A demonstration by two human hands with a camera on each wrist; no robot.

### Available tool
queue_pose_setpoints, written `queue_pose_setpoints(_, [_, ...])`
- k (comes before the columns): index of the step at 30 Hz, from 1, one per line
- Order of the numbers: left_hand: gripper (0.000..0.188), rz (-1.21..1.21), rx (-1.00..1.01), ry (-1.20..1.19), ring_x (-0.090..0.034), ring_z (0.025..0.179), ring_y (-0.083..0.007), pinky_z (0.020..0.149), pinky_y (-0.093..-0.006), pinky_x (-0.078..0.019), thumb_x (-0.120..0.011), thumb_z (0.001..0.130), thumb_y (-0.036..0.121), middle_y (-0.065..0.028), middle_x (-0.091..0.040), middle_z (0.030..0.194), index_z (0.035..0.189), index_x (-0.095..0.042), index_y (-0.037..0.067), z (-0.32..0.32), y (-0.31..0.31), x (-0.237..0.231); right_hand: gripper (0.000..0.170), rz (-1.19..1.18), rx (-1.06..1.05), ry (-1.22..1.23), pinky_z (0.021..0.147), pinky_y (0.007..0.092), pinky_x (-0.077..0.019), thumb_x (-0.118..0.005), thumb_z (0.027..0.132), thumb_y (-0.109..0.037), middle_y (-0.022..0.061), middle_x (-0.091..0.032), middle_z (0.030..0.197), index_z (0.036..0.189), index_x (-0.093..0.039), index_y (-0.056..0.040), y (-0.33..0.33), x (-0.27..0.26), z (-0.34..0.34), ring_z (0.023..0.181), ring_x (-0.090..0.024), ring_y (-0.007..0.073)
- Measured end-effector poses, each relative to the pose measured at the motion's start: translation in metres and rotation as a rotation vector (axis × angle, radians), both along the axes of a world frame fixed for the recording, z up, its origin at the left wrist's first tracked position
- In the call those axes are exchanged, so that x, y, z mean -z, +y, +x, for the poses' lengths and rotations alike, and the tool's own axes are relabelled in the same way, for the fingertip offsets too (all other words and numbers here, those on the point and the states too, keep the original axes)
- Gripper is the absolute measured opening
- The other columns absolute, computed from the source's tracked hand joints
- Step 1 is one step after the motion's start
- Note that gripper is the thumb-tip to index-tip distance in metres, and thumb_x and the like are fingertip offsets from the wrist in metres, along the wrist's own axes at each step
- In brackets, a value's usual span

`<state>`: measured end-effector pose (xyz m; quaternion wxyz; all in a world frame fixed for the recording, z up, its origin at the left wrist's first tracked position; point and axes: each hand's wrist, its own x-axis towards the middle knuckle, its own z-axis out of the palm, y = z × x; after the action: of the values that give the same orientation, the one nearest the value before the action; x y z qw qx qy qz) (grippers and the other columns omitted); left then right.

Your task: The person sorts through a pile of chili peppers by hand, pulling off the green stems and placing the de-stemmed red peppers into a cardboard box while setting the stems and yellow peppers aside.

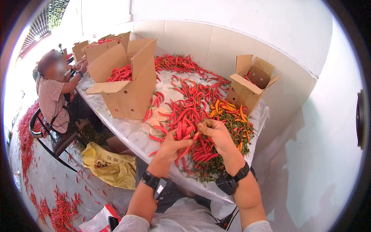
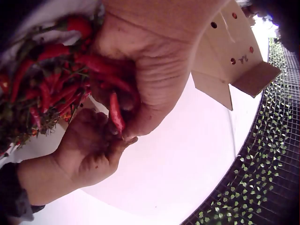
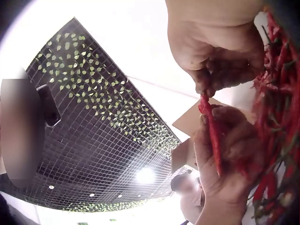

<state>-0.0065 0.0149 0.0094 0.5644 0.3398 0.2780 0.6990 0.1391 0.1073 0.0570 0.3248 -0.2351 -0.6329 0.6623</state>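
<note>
A red chili point(image 3: 215, 140) sits between both hands: the left hand point(image 1: 172, 146) curls round it and several more, while the right hand point(image 1: 217, 134) pinches its end with fingertips. Red chilies point(image 1: 189, 102) spread just beyond them. A large box point(image 1: 133, 98) stands beyond the left hand, a smaller box point(image 1: 242, 95) beyond the right.

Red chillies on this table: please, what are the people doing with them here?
A person holds several red chillies in the left hand, and the right hand pinches the end of one. More red chillies lie loose on the table, beside orange chillies and green stalks. Open boxes hold red chillies too. Another person sits farther along.
</note>
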Motion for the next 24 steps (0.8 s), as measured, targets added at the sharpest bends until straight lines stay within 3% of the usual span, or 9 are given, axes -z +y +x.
queue_pose_setpoints(3, [0.038, 0.004, 0.048, 0.021, -0.061, 0.089, -0.0157, 0.076, -0.0269, -0.0496, -0.068, 0.068, -0.007, -0.0078, -0.063, 0.096, 0.103, -0.056, 0.001, -0.005, 0.003, 0.011, 0.02, -0.253, 0.15, 0.182, 0.063, 0.0224, -0.04, -0.064, 0.084, -0.022, 0.0003, -0.06, 0.075, 0.079, -0.062, -0.0027, 0.009, 0.0, 0.006, 0.066, -0.051, 0.0068])
queue_pose_setpoints(6, [0.031, -0.003, -0.083, -0.168, -0.061, 0.086, -0.0158, 0.068, -0.0256, -0.0511, -0.064, 0.073, -0.003, -0.0068, -0.061, 0.095, 0.103, -0.055, 0.0, 0.001, 0.005, 0.011, 0.02, 0.07, 0.599, 0.002, 0.067, 0.0264, -0.0415, -0.064, 0.082, -0.022, 0.0033, -0.061, 0.072, 0.08, -0.062, -0.0026, 0.028, -0.004, 0.018, 0.07, -0.055, 0.0131])
queue_pose_setpoints(9, [0.023, 0.041, 0.123, -0.48, -0.06, 0.082, -0.0166, 0.061, -0.0247, -0.0518, -0.058, 0.079, 0.004, -0.0065, -0.06, 0.093, 0.102, -0.055, 0.001, -0.02, 0.01, 0.026, 0.017, 0.751, 0.994, -0.294, 0.071, 0.0329, -0.0424, -0.066, 0.077, -0.02, 0.0083, -0.061, 0.075, 0.079, -0.063, -0.0033, 0.05, 0.006, 0.036, 0.076, -0.057, 0.0233])
queue_pose_setpoints(10, [0.021, 0.038, 0.102, -0.569, -0.06, 0.08, -0.0167, 0.06, -0.0248, -0.0521, -0.057, 0.081, 0.007, -0.0066, -0.06, 0.091, 0.101, -0.055, 0.002, -0.022, 0.01, 0.026, 0.014, 0.815, 1.081, -0.329, 0.073, 0.0376, -0.0424, -0.067, 0.073, -0.017, 0.012, -0.06, 0.08, 0.076, -0.063, -0.0041, 0.05, 0.006, 0.038, 0.08, -0.056, 0.0308])
queue_pose_setpoints(13, [0.019, 0.021, 0.033, -0.773, -0.06, 0.077, -0.0175, 0.059, -0.0255, -0.0529, -0.055, 0.085, 0.012, -0.0073, -0.06, 0.089, 0.101, -0.055, 0.003, -0.022, 0.009, 0.021, 0.014, 1.201, 1.063, -0.359, 0.072, 0.0389, -0.0427, -0.067, 0.071, -0.019, 0.0121, -0.06, 0.083, 0.073, -0.063, -0.0053, 0.039, 0.001, 0.033, 0.078, -0.055, 0.0313])
queue_pose_setpoints(16, [0.018, 0.006, -0.02, -0.829, -0.059, 0.08, -0.0182, 0.062, -0.0271, -0.0538, -0.054, 0.087, 0.014, -0.0081, -0.06, 0.091, 0.102, -0.056, 0.004, -0.02, 0.009, 0.018, 0.019, 1.234, 0.785, -0.432, 0.071, 0.04, -0.0429, -0.069, 0.069, -0.023, 0.0124, -0.059, 0.08, 0.072, -0.064, -0.0053, 0.019, 0.004, 0.01, 0.079, -0.054, 0.0309])
queue_pose_setpoints(19, [0.018, 0.003, -0.031, -0.843, -0.059, 0.082, -0.0188, 0.066, -0.0293, -0.054, -0.054, 0.089, 0.017, -0.0075, -0.06, 0.091, 0.102, -0.058, 0.004, -0.019, 0.012, 0.017, 0.022, 1.279, 0.556, -0.755, 0.07, 0.04, -0.0422, -0.07, 0.069, -0.026, 0.0127, -0.056, 0.077, 0.07, -0.064, -0.0049, -0.001, 0.003, -0.006, 0.081, -0.053, 0.03])
queue_pose_setpoints(24, [0.026, -0.013, -0.064, -0.827, -0.059, 0.087, -0.0237, 0.076, -0.0371, -0.0529, -0.052, 0.091, 0.027, -0.0081, -0.061, 0.097, 0.105, -0.056, 0.005, -0.017, 0.015, 0.02, 0.026, 1.319, 0.502, -0.825, 0.07, 0.0413, -0.043, -0.073, 0.063, -0.031, 0.0118, -0.054, 0.074, 0.069, -0.064, -0.0071, -0.001, 0.011, -0.008, 0.082, -0.053, 0.0308])
